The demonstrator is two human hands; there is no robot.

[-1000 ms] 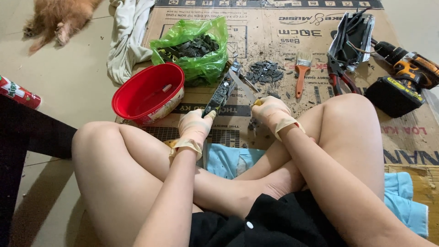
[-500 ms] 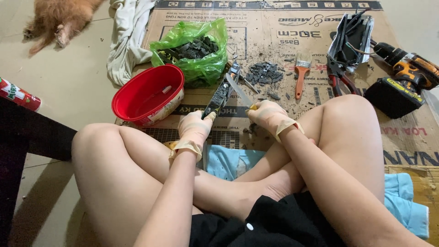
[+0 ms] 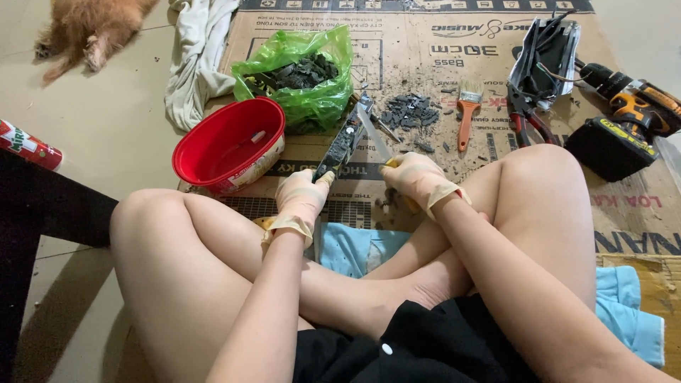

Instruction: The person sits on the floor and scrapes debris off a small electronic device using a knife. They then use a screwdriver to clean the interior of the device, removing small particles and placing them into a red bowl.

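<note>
Gloved left hand (image 3: 301, 202) is clamping dark strip (image 3: 339, 147) | right hand (image 3: 418, 177) is gripping knife (image 3: 374, 135) | scraping toward 12 o'clock keeps fingers safe.

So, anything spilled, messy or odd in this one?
Yes: dark scraps lie loose across the cardboard instead of in the green bag. A furry animal also sprawls on the floor close by.

bowl (image 3: 228, 145): glossy red plastic | floor sheet (image 3: 638, 213): matt cardboard | blade (image 3: 372, 130): metal
</note>
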